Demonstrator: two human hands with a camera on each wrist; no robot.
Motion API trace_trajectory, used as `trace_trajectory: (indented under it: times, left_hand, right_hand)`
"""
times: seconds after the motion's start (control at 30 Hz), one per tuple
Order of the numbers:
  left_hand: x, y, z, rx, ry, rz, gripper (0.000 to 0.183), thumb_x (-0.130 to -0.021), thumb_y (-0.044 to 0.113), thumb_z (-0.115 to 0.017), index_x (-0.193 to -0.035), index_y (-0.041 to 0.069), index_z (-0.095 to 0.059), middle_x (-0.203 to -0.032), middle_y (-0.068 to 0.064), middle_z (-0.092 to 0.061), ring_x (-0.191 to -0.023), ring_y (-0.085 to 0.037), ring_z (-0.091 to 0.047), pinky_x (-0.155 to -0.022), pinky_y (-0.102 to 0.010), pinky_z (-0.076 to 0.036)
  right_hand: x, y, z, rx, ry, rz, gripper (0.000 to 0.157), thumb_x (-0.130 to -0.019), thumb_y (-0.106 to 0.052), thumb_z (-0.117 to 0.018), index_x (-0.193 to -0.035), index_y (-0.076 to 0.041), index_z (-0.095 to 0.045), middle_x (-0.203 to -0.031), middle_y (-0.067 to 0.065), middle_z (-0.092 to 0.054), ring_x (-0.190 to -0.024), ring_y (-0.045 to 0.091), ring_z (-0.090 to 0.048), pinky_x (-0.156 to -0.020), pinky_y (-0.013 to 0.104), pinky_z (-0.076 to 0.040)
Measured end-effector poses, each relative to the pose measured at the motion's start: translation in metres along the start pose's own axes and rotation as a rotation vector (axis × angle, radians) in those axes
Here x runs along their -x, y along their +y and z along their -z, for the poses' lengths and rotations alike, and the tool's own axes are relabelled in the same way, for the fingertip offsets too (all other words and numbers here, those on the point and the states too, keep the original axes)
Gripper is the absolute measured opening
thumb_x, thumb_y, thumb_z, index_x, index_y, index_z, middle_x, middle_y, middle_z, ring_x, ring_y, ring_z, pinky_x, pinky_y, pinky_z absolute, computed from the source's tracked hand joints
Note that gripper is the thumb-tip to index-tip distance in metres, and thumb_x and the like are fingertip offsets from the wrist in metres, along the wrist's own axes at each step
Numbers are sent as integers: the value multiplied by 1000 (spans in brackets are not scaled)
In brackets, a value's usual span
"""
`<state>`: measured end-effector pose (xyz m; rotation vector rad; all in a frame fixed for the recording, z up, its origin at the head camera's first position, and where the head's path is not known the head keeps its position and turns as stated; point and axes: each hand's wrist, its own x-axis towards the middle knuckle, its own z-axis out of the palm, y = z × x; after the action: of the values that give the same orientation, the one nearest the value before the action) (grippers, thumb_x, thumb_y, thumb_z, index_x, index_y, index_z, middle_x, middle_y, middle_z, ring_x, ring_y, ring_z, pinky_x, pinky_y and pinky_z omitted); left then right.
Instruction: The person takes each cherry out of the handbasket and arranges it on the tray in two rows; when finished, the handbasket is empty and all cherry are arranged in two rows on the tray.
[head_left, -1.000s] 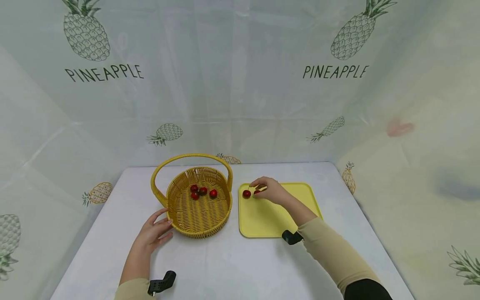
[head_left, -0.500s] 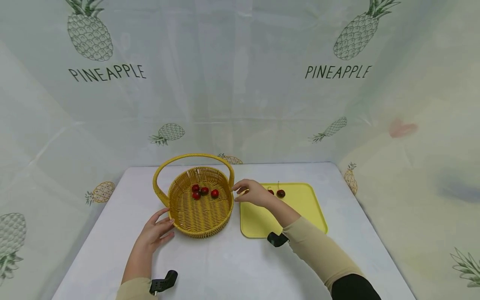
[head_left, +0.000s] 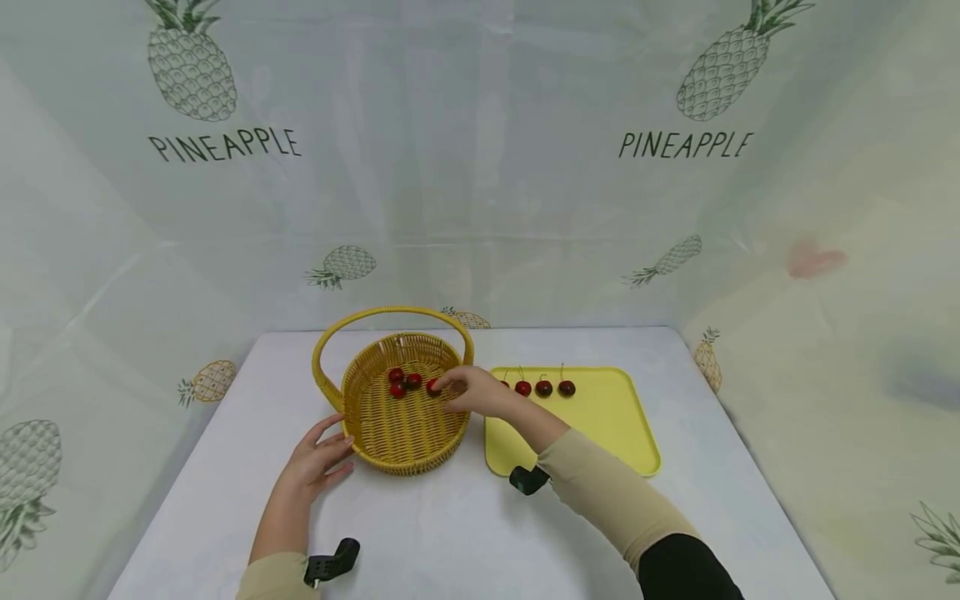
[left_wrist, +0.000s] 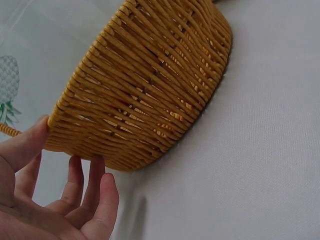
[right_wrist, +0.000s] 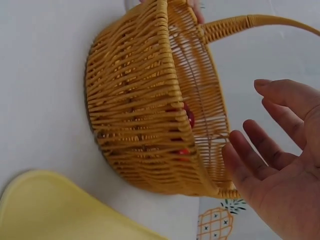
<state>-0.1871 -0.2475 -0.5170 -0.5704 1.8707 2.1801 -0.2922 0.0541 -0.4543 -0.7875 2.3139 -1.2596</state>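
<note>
A round yellow wicker basket (head_left: 405,429) with a tall hoop handle stands on the table. Several dark red cherries (head_left: 397,390) lie inside it. My right hand (head_left: 472,392) reaches over its right rim, fingertips right at a cherry (head_left: 432,387). In the right wrist view the right hand (right_wrist: 285,165) has spread fingers with nothing between them. My left hand (head_left: 311,462) touches the basket's left side. In the left wrist view its thumb (left_wrist: 37,135) rests at the rim, and the loosely bent fingers (left_wrist: 97,190) lie against or close to the outer wall.
To the right of the basket is a yellow tray (head_left: 607,433). Several stemmed cherries (head_left: 543,388) stand in a row along its far edge, partly behind the right arm. A pineapple-print sheet (head_left: 480,192) hangs behind the white table (head_left: 442,533).
My right hand has moved left from the tray to over the basket's right side, uncovering more of the row of cherries. The left hand has stayed against the basket.
</note>
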Motion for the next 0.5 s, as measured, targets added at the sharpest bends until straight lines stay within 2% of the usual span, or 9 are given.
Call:
trace_trajectory:
  times: [0.07,0.2,0.3,0.5]
  left_hand:
    - [0,0,1,4,-5,-1,66,-95,9,-65,-151,15,-30,-140,-20,-43,-99,-15,-61,-88,-42,-50]
    - [-1,-1,2,0,-7,-4,66,-95,9,-64,-151,15,-30,-144,-22,-39,-100,-15,-61,-89,-43,-50]
    - [-1,-1,1,-1,-4,-4,65,-95,8,-63,-151,15,-30,-144,-22,-39,-101,-16,-61,-89,-43,-49]
    - [1,1,0,-7,8,-14,64,-95,8,-64,-151,14,-31,-137,-20,-47,-98,-16,-62,-91,-46,-48]
  right_hand:
    - [-6,0,-3,11,-5,-3,31,-85,-13,-77,-115,-15,-70,-120,2,-62,-115,29,-56,-90,36,-48]
    - [-18,1,-7,14,-23,-7,36,-85,-13,-76,-119,-10,-67,-126,10,-59,-119,35,-53,-91,42,-48]
    - [-27,3,-9,34,-34,-28,39,-86,-12,-75,-123,-7,-65,-130,12,-57,-122,37,-51,-92,43,-47]
    - [-42,5,-13,90,-39,-91,42,-86,-17,-76,-125,-9,-65,-132,6,-56,-121,30,-52,-91,39,-47]
